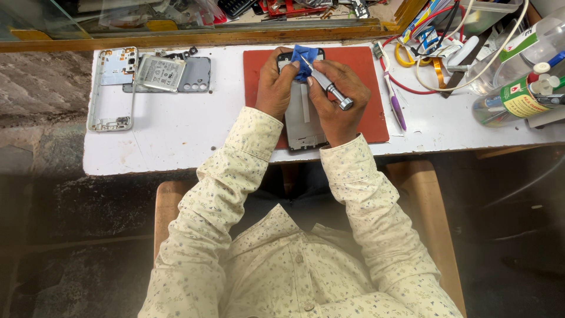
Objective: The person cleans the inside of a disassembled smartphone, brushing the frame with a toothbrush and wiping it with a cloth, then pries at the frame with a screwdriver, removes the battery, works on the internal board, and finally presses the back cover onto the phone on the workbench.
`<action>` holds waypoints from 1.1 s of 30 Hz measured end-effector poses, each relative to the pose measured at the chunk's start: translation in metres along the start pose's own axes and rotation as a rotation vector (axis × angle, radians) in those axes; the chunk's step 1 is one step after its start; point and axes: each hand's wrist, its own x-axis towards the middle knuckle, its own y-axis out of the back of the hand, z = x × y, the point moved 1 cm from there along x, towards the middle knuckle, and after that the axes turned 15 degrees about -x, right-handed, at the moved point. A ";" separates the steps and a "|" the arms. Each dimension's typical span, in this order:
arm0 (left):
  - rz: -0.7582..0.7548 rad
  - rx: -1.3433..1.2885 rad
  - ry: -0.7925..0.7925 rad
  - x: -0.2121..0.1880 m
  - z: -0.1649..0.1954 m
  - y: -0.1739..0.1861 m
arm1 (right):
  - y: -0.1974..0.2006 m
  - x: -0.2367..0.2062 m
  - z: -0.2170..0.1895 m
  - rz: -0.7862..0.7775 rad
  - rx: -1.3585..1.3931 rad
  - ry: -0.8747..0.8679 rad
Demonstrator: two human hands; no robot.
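Centrally, on a red mat (365,126) lying on a white worktop (176,141): one opened phone body (303,121), flat, long axis running away from the person. Left hand (275,85) rests on its upper left edge, fingers closed on a blue cloth scrap (305,59) pressed to the top of the phone. Right hand (336,97) is wrapped around a silver precision screwdriver (326,83), tip angled toward the blue scrap, butt end pointing right.

Left part of worktop: a pale phone frame (112,88), a grey back cover (197,75) with camera holes, and on it a silver battery (160,72) with a printed label face up.

Right part: a purple-handled toothbrush (394,100) just beside the mat; red and white cables (429,73) tangled; two clear bottles (518,65) lying on their sides, one with a green and white label, the other with a green and red label; a blue-capped item near them.

Far edge: a wooden ledge (194,36) with glass and tool clutter behind it. Below: a wooden stool (424,194), dark floor, rough stone wall at left.
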 end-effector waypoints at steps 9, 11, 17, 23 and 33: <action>0.002 -0.014 0.006 -0.001 0.002 -0.002 | 0.000 0.001 0.001 0.003 -0.004 -0.007; 0.001 -0.012 0.006 -0.001 0.002 -0.002 | 0.000 0.001 0.001 0.006 -0.002 -0.011; 0.005 -0.017 0.007 -0.001 0.001 -0.001 | 0.000 0.002 0.000 -0.002 0.002 -0.019; 0.017 -0.045 0.021 -0.001 0.000 -0.002 | 0.000 -0.001 0.005 -0.004 0.039 -0.021; -0.042 -0.069 0.022 -0.004 0.006 -0.008 | 0.002 -0.015 0.019 0.074 0.274 -0.084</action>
